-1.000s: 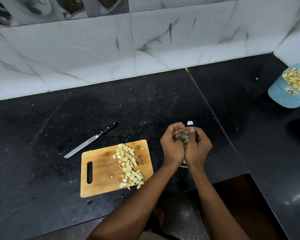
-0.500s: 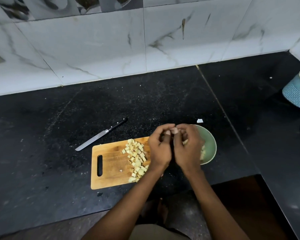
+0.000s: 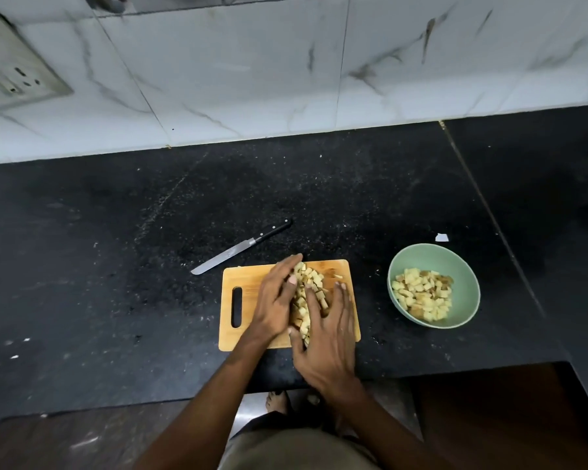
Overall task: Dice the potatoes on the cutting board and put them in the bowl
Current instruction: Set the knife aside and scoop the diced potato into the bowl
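Hands, left [image 3: 275,300] and right [image 3: 326,337], fingers straight, cupped either side of potato cubes [image 3: 304,300] on cutting board [image 3: 252,334], gathering them for bowl [image 3: 469,283]; neither grips anything.

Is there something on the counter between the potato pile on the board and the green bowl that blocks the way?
Nothing visible does. The counter between the board and the bowl is bare. The knife lies behind the board, off that path. Both hands, left and right, flank the potato pile.
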